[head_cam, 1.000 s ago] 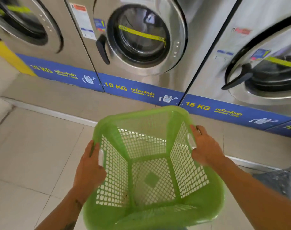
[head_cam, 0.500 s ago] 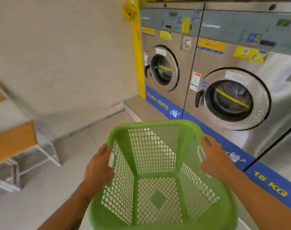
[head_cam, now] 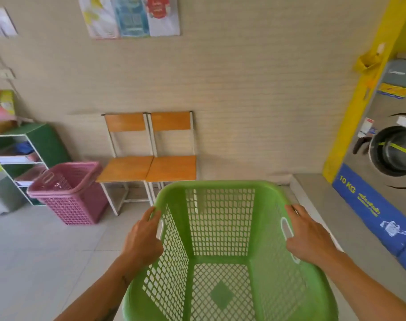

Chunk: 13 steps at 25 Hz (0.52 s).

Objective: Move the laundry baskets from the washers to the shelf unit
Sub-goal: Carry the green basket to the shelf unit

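I hold an empty green laundry basket (head_cam: 220, 218) in front of me, off the floor. My left hand (head_cam: 143, 239) grips its left rim at the handle slot, and my right hand (head_cam: 309, 237) grips the right rim at the other slot. A pink laundry basket (head_cam: 67, 193) stands on the tiled floor at the left, right beside a green shelf unit (head_cam: 42, 144) with white shelves at the far left. One washer (head_cam: 391, 154) shows at the right edge.
Two wooden chairs (head_cam: 151, 167) with white metal legs stand against the beige wall, between the pink basket and me. A raised step with a blue band (head_cam: 368, 205) runs under the washer at right. A yellow post (head_cam: 357, 100) marks the corner.
My view has swung left, away from the washers toward the wall, chairs and shelf unit. Both hands keep the same grip on the green basket.
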### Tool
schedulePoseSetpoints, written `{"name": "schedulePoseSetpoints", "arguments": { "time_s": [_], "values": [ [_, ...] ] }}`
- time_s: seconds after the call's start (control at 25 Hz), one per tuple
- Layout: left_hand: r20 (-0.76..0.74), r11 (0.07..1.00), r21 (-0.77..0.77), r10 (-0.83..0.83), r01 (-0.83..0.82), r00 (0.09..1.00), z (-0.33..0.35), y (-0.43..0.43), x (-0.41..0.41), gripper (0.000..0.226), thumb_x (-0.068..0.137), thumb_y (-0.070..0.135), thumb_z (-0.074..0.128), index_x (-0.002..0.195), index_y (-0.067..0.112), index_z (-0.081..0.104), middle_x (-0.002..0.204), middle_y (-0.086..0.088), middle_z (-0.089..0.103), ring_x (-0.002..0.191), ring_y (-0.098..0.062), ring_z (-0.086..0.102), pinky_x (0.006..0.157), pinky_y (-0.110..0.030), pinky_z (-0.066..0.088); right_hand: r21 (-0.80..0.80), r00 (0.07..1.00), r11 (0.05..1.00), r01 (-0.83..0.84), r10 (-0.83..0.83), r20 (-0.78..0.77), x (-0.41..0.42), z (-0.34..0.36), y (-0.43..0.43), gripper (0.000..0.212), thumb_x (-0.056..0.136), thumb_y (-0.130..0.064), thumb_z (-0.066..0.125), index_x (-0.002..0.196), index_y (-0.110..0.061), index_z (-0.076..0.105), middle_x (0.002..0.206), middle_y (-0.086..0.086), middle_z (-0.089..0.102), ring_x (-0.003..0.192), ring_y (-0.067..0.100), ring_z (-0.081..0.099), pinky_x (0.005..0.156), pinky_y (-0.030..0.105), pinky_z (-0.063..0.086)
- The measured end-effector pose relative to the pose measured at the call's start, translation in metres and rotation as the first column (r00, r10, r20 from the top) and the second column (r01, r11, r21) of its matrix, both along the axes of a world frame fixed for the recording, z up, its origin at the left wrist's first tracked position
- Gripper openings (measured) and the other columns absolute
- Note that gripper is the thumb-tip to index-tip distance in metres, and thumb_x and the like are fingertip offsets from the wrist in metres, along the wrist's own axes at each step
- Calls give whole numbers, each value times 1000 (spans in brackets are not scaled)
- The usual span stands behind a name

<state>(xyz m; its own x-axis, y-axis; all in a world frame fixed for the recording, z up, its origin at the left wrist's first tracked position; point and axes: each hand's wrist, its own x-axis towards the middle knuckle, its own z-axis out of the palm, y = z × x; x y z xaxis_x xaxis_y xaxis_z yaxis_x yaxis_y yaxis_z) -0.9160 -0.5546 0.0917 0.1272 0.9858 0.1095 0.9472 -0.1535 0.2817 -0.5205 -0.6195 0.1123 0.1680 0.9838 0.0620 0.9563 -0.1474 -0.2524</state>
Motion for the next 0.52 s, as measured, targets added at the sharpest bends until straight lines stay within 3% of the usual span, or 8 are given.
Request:
{"name": "schedulePoseSetpoints", "arguments": {
  "time_s": [0.08, 0.16, 0.4, 0.52],
  "values": [
    [-12, 998, 37, 43, -43, 999, 2, 8, -76, 96, 65, -1, 61, 149, 29, 27, 154, 8, 25, 85, -11, 56, 48, -15, 45, 1, 997, 997, -73, 73, -4, -71, 0, 30, 79, 67, -13, 60, 139, -20, 29, 137, -6, 32, 89, 25, 60, 57, 29, 41],
    [-32, 995, 47, 87, -86, 996, 8, 16, -147, 93, 64, 2, 63, 148, 27, 30, 152, 7, 28, 82, -9, 54, 47, -14, 44, -3, 992, 992, -130, 130, 2, -142, 2, 57, 80, 69, -15, 60, 141, -17, 27, 137, -4, 33, 95, 27, 60, 63, 33, 46],
    [-107, 976, 48, 215, -211, 971, 33, 46, -299, 89, 65, 7, 60, 148, 24, 34, 151, 6, 35, 93, -21, 64, 59, -24, 52, -46, 968, 968, -248, 249, 7, -297, 2, 129, 86, 69, -17, 66, 143, -15, 24, 134, -4, 35, 93, 21, 55, 62, 30, 45],
    [-101, 957, 57, 288, -283, 952, 42, 72, -348, 87, 66, 9, 57, 148, 26, 33, 151, 8, 36, 101, -24, 64, 71, -32, 55, -12, 955, 955, -297, 297, 4, -351, 5, 183, 86, 69, -16, 63, 146, -16, 24, 140, -5, 34, 101, 21, 56, 69, 29, 47]
  ]
}}
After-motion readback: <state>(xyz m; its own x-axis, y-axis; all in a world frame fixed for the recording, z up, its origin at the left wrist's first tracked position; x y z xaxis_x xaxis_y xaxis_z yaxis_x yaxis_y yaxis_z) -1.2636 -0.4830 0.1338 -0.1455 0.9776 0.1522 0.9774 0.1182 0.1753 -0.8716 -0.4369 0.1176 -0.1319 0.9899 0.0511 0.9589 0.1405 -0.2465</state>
